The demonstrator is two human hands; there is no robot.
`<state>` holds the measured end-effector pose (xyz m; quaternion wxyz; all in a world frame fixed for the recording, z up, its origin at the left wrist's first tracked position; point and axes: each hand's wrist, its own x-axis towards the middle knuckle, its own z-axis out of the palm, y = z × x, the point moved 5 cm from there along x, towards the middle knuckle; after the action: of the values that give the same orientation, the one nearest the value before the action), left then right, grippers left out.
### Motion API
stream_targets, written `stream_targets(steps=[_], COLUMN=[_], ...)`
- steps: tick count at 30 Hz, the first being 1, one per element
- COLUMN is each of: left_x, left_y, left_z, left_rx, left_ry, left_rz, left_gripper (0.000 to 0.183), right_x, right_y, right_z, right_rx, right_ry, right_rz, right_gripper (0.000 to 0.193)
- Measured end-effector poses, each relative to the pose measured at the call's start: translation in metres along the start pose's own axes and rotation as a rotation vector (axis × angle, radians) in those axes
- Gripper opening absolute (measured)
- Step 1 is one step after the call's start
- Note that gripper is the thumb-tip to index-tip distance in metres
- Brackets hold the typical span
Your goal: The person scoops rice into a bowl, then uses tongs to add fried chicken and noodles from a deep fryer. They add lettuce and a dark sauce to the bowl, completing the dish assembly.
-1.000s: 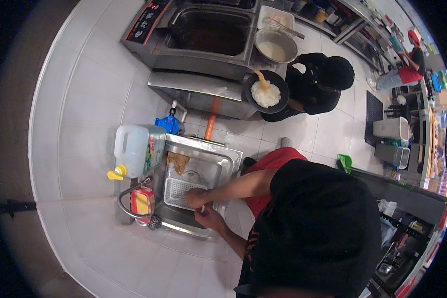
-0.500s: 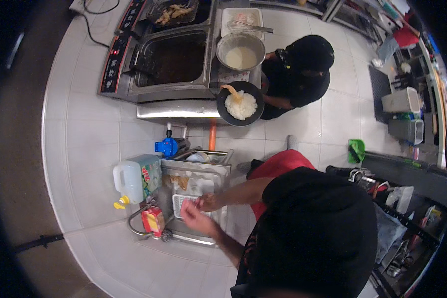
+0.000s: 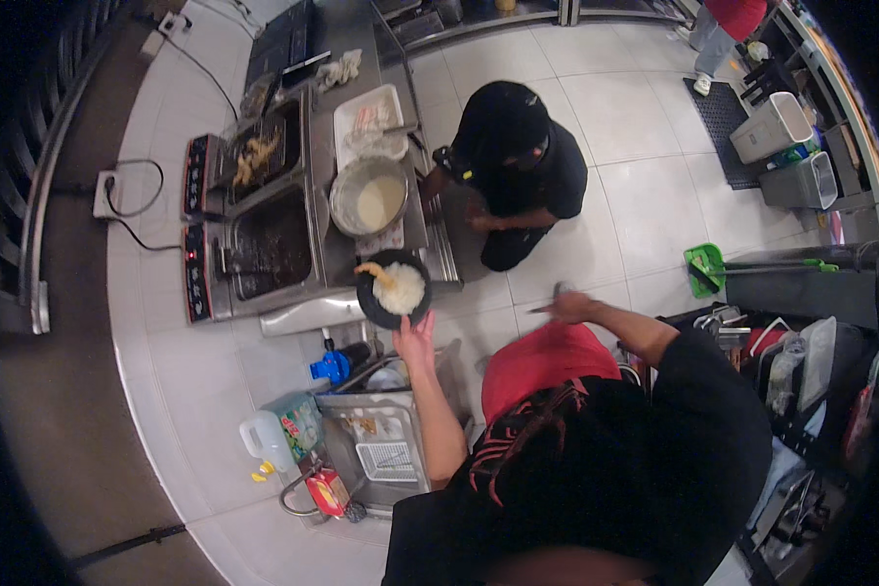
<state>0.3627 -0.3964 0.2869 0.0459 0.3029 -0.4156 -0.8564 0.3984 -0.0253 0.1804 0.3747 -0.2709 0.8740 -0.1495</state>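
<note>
Far left: fryer unit (image 3: 254, 234) w/ two vats, the upper one holding golden fried bits, the lower one just dark oil. Its cables run off to a wall socket at the left edge. Below that, on the floor, a clear plastic jug (image 3: 264, 437) w/ yellow cap bits beside it, and a red-yellow packet (image 3: 330, 491) near the front corner of the steel sink (image 3: 386, 444). White wire basket (image 3: 389, 461) sits inside the sink. Blue tap fitting (image 3: 330, 367) just behind it.

My left hand (image 3: 415, 342) is up over the sink's back edge, fingers spread, palm toward the black bowl (image 3: 393, 289). Fingertips just under the bowl's rim, look to be touching or nearly so; can't tell for sure. Not gripping anything. Bowl sits at the front edge of the steel counter, holds white flour-like stuff plus a breaded piece on its left side. Behind the bowl, a round metal pan (image 3: 368, 195) w/ pale batter, then a white tray (image 3: 366, 119) w/ food bits.

Right of the counter a co-worker in black cap & shirt (image 3: 516, 156) crouches, facing the counter.

My right hand (image 3: 568, 307) is out over the floor tiles, well apart from the bowl, fingers loosely together, blurred; can't tell if it pinches anything. Further right: green dustpan (image 3: 705, 269) on the floor, grey bins (image 3: 786, 146) beyond.
</note>
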Motion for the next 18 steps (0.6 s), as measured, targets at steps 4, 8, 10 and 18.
stream_targets(steps=[4, 8, 10, 18], left_x=[-0.009, -0.063, -0.087, -0.103], left_y=[0.000, 0.005, 0.003, -0.060], left_z=[0.006, 0.035, 0.068, 0.254], left_rx=[0.031, 0.177, 0.295, 0.659], left_ry=[0.091, 0.078, 0.026, -0.366], left_rz=[0.099, 0.066, -0.007, -0.383], left_gripper=[0.045, 0.051, 0.049, 0.044], right_x=[-0.117, -0.201, -0.241, -0.240], right_y=[0.173, 0.242, 0.252, 0.276], right_z=[0.018, 0.081, 0.119, 0.121], right_rx=[0.434, 0.641, 0.654, 1.433], right_ry=[0.152, 0.174, 0.153, 0.264], right_rz=[0.519, 0.950, 1.079, 1.273], right_gripper=[0.059, 0.053, 0.049, 0.057])
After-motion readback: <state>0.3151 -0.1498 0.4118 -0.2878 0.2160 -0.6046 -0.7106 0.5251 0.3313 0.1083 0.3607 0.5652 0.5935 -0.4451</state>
